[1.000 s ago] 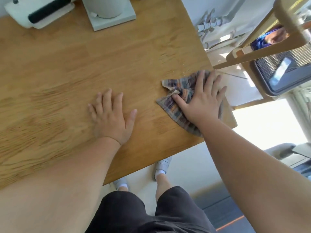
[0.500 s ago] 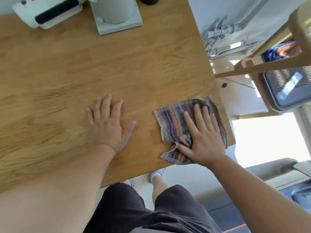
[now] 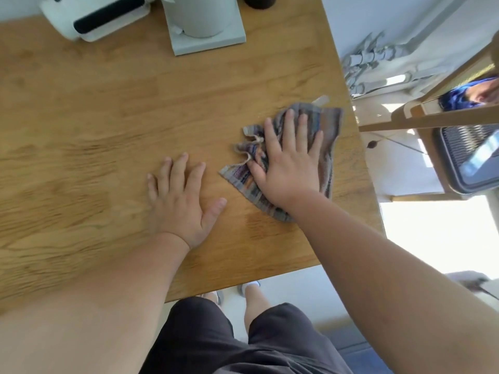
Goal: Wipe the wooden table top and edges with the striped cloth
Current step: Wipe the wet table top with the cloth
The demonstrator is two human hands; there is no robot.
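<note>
The striped cloth (image 3: pixel 328 125) lies crumpled on the wooden table top (image 3: pixel 108 117), near the table's right edge. My right hand (image 3: pixel 287 163) presses flat on the cloth with its fingers spread, covering its middle. My left hand (image 3: pixel 182 198) rests palm down on the bare wood just left of the cloth, fingers apart, holding nothing. A bunched fold of the cloth sticks out beside my right thumb.
At the table's far edge stand a white device with a black bar (image 3: pixel 100 14), a pale appliance on a square base (image 3: pixel 208 28) and a dark round object (image 3: pixel 259 1). A wooden chair (image 3: pixel 432 120) stands off the right edge. My legs show below the near edge.
My right hand has slid the cloth away from the near right corner, up and a little left, and the cloth has bunched up. My left hand has stayed flat in place.
</note>
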